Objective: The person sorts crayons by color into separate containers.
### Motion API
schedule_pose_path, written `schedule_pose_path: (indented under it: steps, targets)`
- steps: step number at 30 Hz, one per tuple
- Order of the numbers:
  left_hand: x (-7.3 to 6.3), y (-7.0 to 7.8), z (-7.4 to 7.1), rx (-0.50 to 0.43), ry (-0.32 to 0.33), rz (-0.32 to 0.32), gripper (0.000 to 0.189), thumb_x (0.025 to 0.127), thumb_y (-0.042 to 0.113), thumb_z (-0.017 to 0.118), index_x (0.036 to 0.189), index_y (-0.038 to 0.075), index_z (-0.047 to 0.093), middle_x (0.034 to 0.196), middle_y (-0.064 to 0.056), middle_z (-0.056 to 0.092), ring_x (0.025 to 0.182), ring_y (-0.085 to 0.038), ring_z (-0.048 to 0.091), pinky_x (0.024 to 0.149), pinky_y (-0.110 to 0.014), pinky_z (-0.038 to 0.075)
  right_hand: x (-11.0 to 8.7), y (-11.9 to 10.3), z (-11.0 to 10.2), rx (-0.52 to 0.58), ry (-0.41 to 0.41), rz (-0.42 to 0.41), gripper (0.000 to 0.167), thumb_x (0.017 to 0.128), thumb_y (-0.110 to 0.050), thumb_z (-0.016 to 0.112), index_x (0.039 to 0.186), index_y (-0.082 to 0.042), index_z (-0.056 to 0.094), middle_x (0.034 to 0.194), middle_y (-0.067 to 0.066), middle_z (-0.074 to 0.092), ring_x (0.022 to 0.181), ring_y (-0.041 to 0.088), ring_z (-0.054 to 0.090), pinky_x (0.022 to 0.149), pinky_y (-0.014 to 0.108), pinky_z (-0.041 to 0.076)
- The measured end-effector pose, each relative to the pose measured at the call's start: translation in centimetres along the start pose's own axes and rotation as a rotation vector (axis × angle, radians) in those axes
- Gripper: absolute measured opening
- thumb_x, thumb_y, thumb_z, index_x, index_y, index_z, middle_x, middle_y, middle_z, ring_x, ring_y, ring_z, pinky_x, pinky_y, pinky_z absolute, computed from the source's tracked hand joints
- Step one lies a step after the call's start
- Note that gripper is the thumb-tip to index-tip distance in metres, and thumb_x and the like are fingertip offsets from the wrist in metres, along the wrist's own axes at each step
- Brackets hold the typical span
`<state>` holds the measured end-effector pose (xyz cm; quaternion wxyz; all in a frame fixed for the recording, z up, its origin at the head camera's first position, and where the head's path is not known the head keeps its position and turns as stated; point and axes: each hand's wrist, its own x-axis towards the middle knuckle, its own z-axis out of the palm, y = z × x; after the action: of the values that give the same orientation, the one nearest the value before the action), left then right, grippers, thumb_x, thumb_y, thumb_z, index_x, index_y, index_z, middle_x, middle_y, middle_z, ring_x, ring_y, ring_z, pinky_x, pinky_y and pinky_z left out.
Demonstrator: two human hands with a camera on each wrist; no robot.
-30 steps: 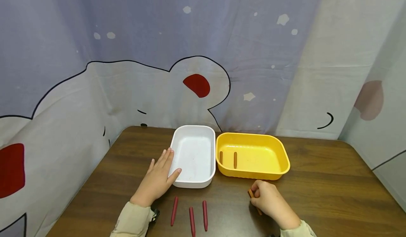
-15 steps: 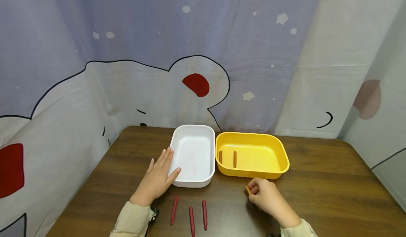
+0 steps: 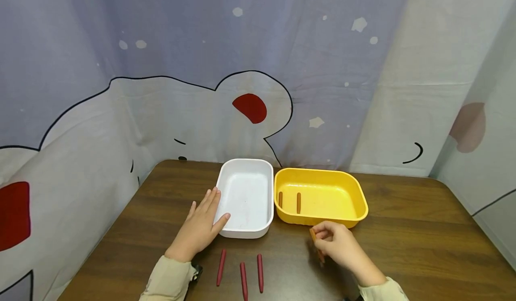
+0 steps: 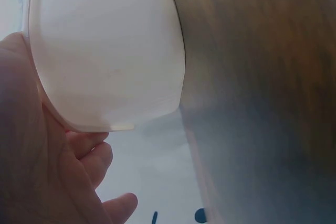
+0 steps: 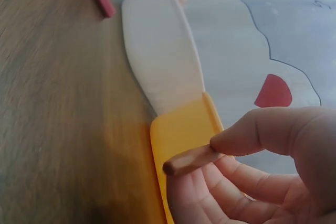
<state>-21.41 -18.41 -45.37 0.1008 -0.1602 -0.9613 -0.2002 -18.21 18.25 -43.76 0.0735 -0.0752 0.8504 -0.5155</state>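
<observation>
Between thumb and fingers, my right hand pinches an orange-brown crayon, held just in front of the yellow tray. Inside that tray, two brown crayons lie toward its left end, one crayon by the wall and another crayon beside it. My left hand rests with extended fingers on the left rim of the white tray. In the left wrist view, some of its fingertips are hidden behind the white tray's edge.
Three dark red crayons lie on the wooden table in front of the white tray: a left crayon, a middle crayon and a right crayon. The two trays stand side by side. A printed curtain hangs behind the table.
The right hand has lifted the orange-brown crayon and shifted slightly forward and left, closer to the yellow tray. The left hand stays in place on the white tray.
</observation>
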Motion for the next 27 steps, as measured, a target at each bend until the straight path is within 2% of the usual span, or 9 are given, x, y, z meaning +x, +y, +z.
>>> schedule_pose_path:
  steps: [4,10,15,21,27]
  targets:
    - [0.0,0.0,0.1,-0.001,0.006,0.003,0.076,0.105,0.047,0.051,0.156,-0.004,0.03,0.163,-0.019,0.027,0.152,-0.035,0.023,0.116,-0.068,0.02,0.1,-0.1,-0.1,0.073,-0.019,-0.018,0.027,0.085,0.005,0.066,0.11,0.013,0.063,0.09,0.01,0.069,0.076,0.017,0.067,0.062,0.029,0.058]
    - [0.0,0.0,0.0,-0.002,0.002,0.003,0.076,0.105,0.047,0.051,0.156,-0.005,0.029,0.163,-0.019,0.027,0.152,-0.036,0.023,0.116,-0.069,0.02,0.1,-0.9,-0.7,0.181,-0.023,-0.016,0.031,0.089,0.003,0.068,0.115,0.017,0.059,0.095,0.017,0.07,0.079,0.016,0.069,0.067,0.03,0.06]
    - [0.0,0.0,0.1,0.005,-0.002,0.002,0.076,0.105,0.048,0.05,0.156,-0.004,0.029,0.164,-0.018,0.026,0.152,-0.035,0.023,0.116,-0.069,0.02,0.4,-1.8,-1.6,0.217,0.032,-0.004,0.035,0.089,0.002,0.068,0.119,0.017,0.059,0.097,0.019,0.07,0.081,0.015,0.07,0.069,0.031,0.06]
    - [-0.1,0.0,-0.1,0.002,0.004,-0.001,0.075,0.105,0.047,0.05,0.156,-0.005,0.03,0.163,-0.019,0.027,0.152,-0.035,0.022,0.116,-0.069,0.02,1.6,-2.6,-2.8,0.246,0.092,0.016,0.04,0.092,-0.002,0.069,0.126,0.015,0.058,0.1,0.013,0.07,0.087,0.015,0.071,0.073,0.03,0.061]
    - [0.0,0.0,0.0,0.001,-0.003,0.0,0.075,0.106,0.047,0.049,0.157,-0.004,0.029,0.164,-0.018,0.026,0.153,-0.034,0.021,0.116,-0.068,0.019,3.2,-2.7,-3.8,0.272,0.148,0.026,0.043,0.094,-0.002,0.067,0.131,0.016,0.054,0.101,0.007,0.068,0.085,0.006,0.069,0.075,0.027,0.06]
